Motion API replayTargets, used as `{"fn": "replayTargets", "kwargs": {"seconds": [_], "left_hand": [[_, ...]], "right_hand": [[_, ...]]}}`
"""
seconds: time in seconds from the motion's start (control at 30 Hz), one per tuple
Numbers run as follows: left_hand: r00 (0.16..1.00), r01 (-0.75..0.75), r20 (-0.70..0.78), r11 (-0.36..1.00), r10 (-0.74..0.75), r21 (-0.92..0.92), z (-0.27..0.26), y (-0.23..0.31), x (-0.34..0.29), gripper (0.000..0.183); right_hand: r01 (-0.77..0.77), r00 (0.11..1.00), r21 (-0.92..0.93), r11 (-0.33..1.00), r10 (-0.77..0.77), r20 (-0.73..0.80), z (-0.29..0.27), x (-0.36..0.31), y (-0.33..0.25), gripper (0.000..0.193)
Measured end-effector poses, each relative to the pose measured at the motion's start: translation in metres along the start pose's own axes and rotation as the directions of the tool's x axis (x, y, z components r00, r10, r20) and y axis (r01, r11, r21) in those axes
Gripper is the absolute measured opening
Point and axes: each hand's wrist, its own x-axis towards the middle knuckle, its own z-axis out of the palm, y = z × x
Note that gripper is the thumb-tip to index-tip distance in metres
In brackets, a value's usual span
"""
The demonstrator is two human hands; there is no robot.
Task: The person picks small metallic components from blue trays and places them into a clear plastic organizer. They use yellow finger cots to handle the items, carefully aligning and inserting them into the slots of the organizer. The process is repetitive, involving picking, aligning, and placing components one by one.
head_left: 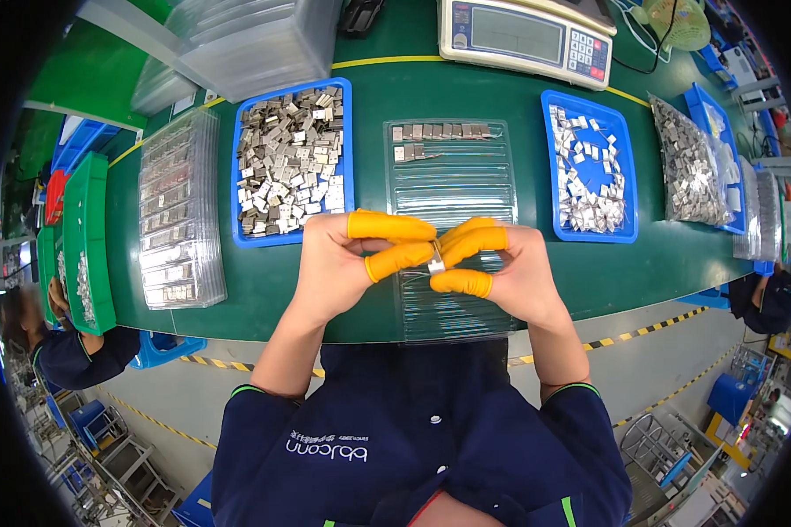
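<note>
Small part between left grip, right grip.

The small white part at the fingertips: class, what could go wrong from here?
The small white part, held between the left hand and right hand, might slip, offering little to grip. It could then drop onto the clear ridged tray beneath. The right hand, near the blue tray, might nudge it.
</note>
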Motion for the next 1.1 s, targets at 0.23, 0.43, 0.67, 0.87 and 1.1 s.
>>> {"fn": "replayTargets", "kwargs": {"seconds": [0.23,0.43,0.67,0.87,1.1], "left_hand": [[0.983,0.183,0.031,0.959,-0.18,-0.214,-0.001,-0.014,-0.004,0.021],[0.972,0.236,0.112,0.888,-0.208,-0.396,0.0,-0.018,-0.008,0.02],[0.976,0.218,0.075,0.888,-0.205,-0.405,0.004,-0.024,-0.014,0.018],[0.989,0.112,-0.054,0.929,-0.14,-0.352,0.008,-0.033,-0.014,0.019],[0.975,0.044,-0.214,0.994,-0.065,-0.101,0.006,-0.038,0.005,0.012]], "right_hand": [[-0.045,0.996,0.123,0.991,0.053,-0.065,0.003,-0.003,0.004,0.041],[-0.058,0.996,0.397,0.916,0.029,0.079,0.007,-0.004,0.017,0.039],[-0.047,0.999,0.427,0.903,0.041,0.025,0.013,-0.009,0.013,0.028],[0.036,0.993,0.142,0.989,-0.019,-0.116,0.022,-0.01,0.013,0.024],[0.031,0.94,-0.35,0.936,-0.146,-0.308,0.026,-0.005,0.021,0.024]]}}
